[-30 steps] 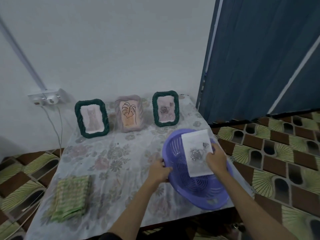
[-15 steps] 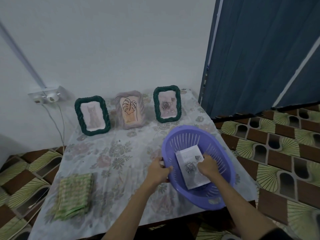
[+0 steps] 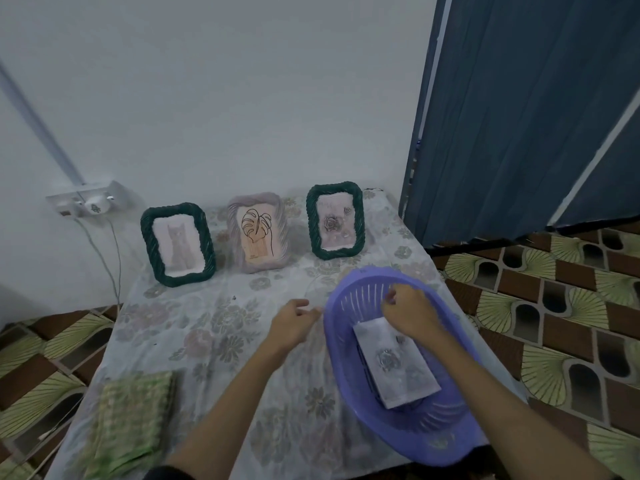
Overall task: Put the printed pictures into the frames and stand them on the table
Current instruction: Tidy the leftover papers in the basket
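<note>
A printed picture (image 3: pixel 394 365) of roses lies flat in the purple basket (image 3: pixel 349 372) at the tabletop's (image 3: pixel 214 327) right front. The right hand (image 3: pixel 408 311) hangs over the basket, fingers loosely curled, holding nothing. The left hand (image 3: pixel 292 323) hovers just beside the rim, fingers relaxed. At the back stand 3 frames: cat frame (image 3: pixel 178 244), leaf frame (image 3: pixel 258 233), rose frame (image 3: pixel 336 220). A folded green cloth (image 3: pixel 130 424) lies front left.

Floral-clothed counter (image 3: pixel 214 327) beside a wall.
Three standing frames (image 3: pixel 259 233), purple basket (image 3: pixel 349 375), folded green cloth (image 3: pixel 131 420) rest on it.
</note>
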Demonstrator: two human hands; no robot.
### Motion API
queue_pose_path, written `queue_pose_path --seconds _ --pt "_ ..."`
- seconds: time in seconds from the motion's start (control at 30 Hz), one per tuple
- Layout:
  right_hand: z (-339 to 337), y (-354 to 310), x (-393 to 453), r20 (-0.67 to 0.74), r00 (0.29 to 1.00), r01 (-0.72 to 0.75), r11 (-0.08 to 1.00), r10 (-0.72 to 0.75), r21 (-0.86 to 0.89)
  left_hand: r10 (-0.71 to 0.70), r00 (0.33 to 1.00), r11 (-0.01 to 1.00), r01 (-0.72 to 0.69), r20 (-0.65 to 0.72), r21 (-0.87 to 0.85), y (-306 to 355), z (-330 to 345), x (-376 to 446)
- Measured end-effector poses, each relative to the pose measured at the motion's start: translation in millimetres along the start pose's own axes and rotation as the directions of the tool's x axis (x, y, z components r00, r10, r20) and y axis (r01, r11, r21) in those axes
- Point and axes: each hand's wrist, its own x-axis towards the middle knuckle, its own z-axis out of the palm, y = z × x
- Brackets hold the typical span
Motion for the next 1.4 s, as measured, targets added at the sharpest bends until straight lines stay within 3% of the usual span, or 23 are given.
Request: queue_pose_path --seconds 0.1,0.17,0.3,0.47,0.6,0.77,1.13,1.2,1.27,1.33,1.4 --pt "-11 -16 39 -0.112 0.993 0.05 0.989 -0.034 0.142 0.047 0.999 0.998 -0.046 -0.018 0.048 16 -10 34" --pt "-14 -23 71 -0.115 0.993 0.047 0.981 -0.025 0.191 0.074 0.997 0.996 -0.073 -0.025 0.052 26 -13 62" --pt "-6 -30 135 0.003 1.0 -0.025 0.983 0.025 0.181 0.094 0.995 0.995 -0.095 -0.029 -0.018 38 -9 123" --pt "19 -35 198 0.164 0.98 -0.165 0.912 0.109 0.376 0.09 0.995 0.993 -0.092 -0.037 -0.067 32 9 181" --pt "44 -36 223 0.179 0.982 -0.148 0.838 0.061 0.525 0.088 0.996 0.987 -0.086 0.011 -0.139 22 21 207" --pt "51 -39 227 0.111 0.993 -0.1 0.834 0.047 0.542 0.154 0.987 0.975 -0.158 -0.034 -0.155 24 23 213" --pt "45 -37 210 0.194 0.979 -0.159 0.832 0.063 0.532 0.129 0.99 0.985 -0.121 0.053 -0.127 18 17 191" --pt "46 -41 206 0.077 0.993 -0.116 0.857 0.09 0.502 0.15 0.988 0.986 -0.146 0.04 -0.078 21 13 185" --pt "48 -52 200 -0.192 0.976 -0.01 0.908 0.1 0.419 0.212 0.975 0.977 -0.212 -0.071 0.001 24 4 180" --pt "53 -77 188 -0.415 0.91 0.162 0.927 -0.006 0.34 0.323 0.917 0.946 -0.319 -0.236 0.057 23 -14 174" --pt "63 -109 170 -0.481 0.86 0.342 0.895 -0.174 0.288 0.425 0.812 0.901 -0.421 -0.4 0.103 15 -41 166"
